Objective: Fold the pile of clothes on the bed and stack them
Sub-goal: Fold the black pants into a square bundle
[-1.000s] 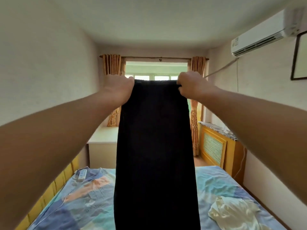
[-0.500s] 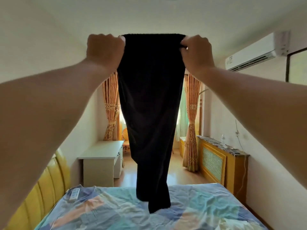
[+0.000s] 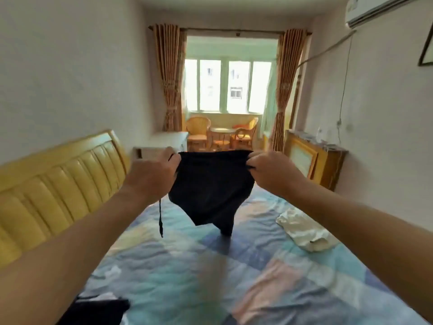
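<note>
Both arms reach forward over the bed. The left hand (image 3: 153, 173) and the right hand (image 3: 273, 171) each pinch one top corner of a black soft cloth garment (image 3: 210, 188), so its upper edge is stretched between them. The garment hangs in the air above the bed with a patchwork sheet of blue, green and pink (image 3: 246, 266), and its lowest tip comes close to the sheet; I cannot tell if it touches. A thin black drawstring (image 3: 160, 219) hangs down below the left hand. A crumpled cream-white cloth (image 3: 304, 229) lies on the right side of the bed. Another dark cloth (image 3: 98, 310) lies at the near left edge. A yellow padded headboard (image 3: 58, 181) stands on the left.
</note>
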